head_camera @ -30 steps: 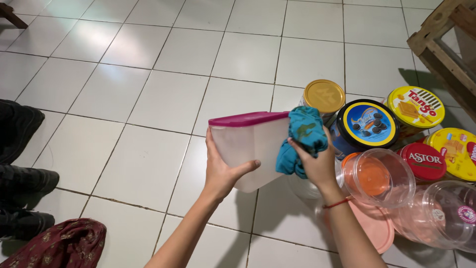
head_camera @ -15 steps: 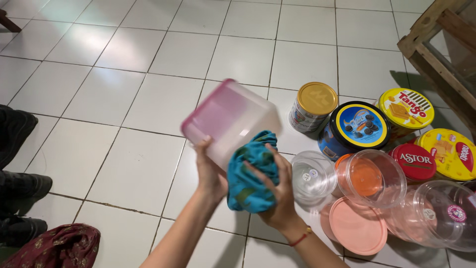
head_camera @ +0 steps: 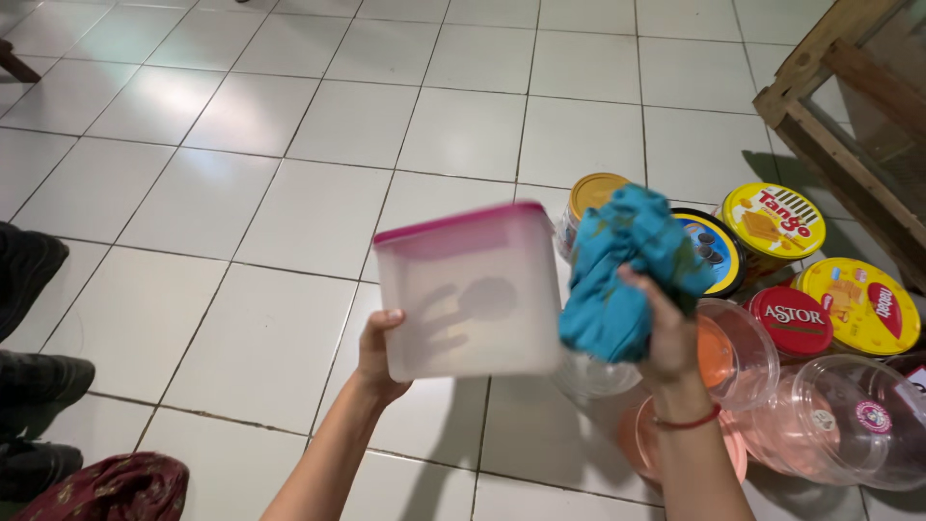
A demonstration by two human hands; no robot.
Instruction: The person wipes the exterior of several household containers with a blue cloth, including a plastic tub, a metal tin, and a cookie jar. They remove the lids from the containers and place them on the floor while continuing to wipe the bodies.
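1. Head view, looking down at a white tiled floor [head_camera: 241,222]. The left hand [head_camera: 378,352] is up in the air, gripping a translucent square container [head_camera: 468,289] with a pink rim. Fingers are wrapped behind it, you can see their shadow through the plastic, and the thumb sits on the near edge. The container is tilted and a bit blurry.
2. The right hand [head_camera: 666,338] is closed tight around a bunched-up teal cloth [head_camera: 622,270], held just beside the container's right side. Can't tell if cloth and container actually touch. There's a red band on that wrist.
3. Behind and below the right hand there's a cluster of stuff on the floor: a gold-lidded tin [head_camera: 590,193], a dark round tin [head_camera: 719,251] with a blue lid, a yellow round tin [head_camera: 772,222], a red-lidded tin [head_camera: 791,318], another yellow tin [head_camera: 858,304], plus clear plastic jars [head_camera: 839,425] lying on their sides.
4. A wooden frame [head_camera: 839,96] sits top right. Dark shoes [head_camera: 34,386] and a maroon patterned cloth [head_camera: 116,487] are at the left edge.
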